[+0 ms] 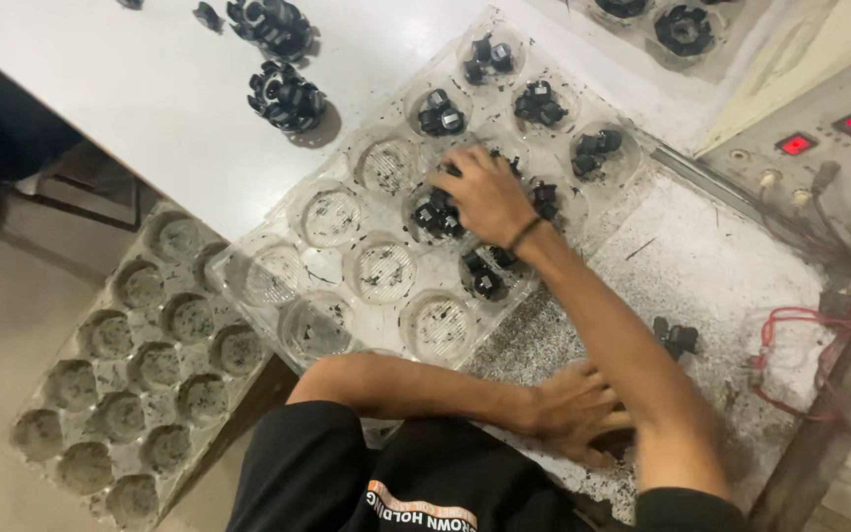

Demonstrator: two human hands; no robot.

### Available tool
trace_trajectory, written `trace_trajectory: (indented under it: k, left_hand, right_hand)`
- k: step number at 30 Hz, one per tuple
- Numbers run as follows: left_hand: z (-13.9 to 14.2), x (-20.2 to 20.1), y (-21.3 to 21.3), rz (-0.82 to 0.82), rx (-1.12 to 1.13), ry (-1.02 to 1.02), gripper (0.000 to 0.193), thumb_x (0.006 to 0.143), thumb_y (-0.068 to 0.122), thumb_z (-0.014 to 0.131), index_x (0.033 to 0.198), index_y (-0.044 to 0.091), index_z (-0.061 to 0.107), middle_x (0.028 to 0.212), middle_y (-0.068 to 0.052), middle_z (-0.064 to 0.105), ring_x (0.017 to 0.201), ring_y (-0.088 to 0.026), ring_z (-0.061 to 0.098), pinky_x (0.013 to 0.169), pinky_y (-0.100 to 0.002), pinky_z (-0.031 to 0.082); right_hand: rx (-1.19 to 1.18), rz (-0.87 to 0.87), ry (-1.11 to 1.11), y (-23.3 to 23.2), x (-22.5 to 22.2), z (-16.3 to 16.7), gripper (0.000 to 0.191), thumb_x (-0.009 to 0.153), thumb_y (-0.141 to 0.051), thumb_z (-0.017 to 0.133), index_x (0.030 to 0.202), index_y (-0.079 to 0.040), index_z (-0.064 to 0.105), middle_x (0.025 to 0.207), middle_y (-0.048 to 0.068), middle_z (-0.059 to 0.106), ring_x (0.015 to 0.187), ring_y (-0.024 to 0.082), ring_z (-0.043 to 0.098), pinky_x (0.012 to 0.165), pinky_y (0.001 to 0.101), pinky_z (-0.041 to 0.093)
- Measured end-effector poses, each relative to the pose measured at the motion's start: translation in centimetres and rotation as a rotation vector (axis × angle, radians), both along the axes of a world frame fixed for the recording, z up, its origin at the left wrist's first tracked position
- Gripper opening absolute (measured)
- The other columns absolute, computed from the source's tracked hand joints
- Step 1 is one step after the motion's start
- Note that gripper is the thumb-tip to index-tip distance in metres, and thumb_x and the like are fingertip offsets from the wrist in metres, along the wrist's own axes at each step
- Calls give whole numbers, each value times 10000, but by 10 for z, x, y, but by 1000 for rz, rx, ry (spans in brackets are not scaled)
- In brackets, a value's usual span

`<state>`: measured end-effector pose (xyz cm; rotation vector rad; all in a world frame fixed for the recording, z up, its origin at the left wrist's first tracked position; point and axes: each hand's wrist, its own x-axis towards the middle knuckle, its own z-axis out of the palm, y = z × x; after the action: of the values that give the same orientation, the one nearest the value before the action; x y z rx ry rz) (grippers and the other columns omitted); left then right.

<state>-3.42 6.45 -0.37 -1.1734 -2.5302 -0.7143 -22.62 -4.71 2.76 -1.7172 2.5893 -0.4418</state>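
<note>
1. Right hand (487, 194): reaching across the clear plastic cavity tray (297, 232), palm down over its middle cavities, fingers curled onto a black plastic part (435, 215) seated there; cannot tell whether pinched or merely touched. Dark band at the wrist.
2. Left hand (571, 409): resting low on the speckled work surface (701, 266), just off the tray's near edge, crossed beneath the right forearm; fingers loosely bent, blurred, nothing seen in the grip.
3. Tray: lying tilted, partly on the white table (120, 79), partly on the speckled surface. Round cavities; those on the far and right side holding black parts (539, 103), those on the left and near side showing only ribbed bottoms and dark specks.
4. Loose black part (677, 337): lying on the speckled surface, to the right of the tray, beside the right forearm.
5. Assembled black clusters (288, 97): standing on the white table beyond the tray's left corner, well apart from both hands.
6. Second tray (130, 374): grey, dusty, lower than the clear tray and to its left, overhanging the floor.
7. Control box (819, 148): to the right of the tray, with red lit displays, knobs and red wires below.
8. Further tray (682, 30) with black parts: beyond the clear tray's far corner.
</note>
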Motion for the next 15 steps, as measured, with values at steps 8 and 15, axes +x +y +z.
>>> trace_trajectory:
  k: [8,15]
  left_hand:
    - [-18,14,8,-53,-93,-137,797,732,675,656,1348,191,514,1434,-176,480,1328,-401,482,977,-509,497]
    - [-29,2,7,-151,-96,-73,670,783,625,684,1203,124,540,1243,-117,515,1175,-312,527,911,-503,531]
  right_hand:
    - [-164,-117,-614,41,-10,19,448,939,100,466,1203,-162,716,1315,73,667,995,232,672,720,352,566]
    - [504,-68,-608,294,27,40,729,607,118,623,1228,-235,771,1409,49,587,1282,274,499,1097,409,392]
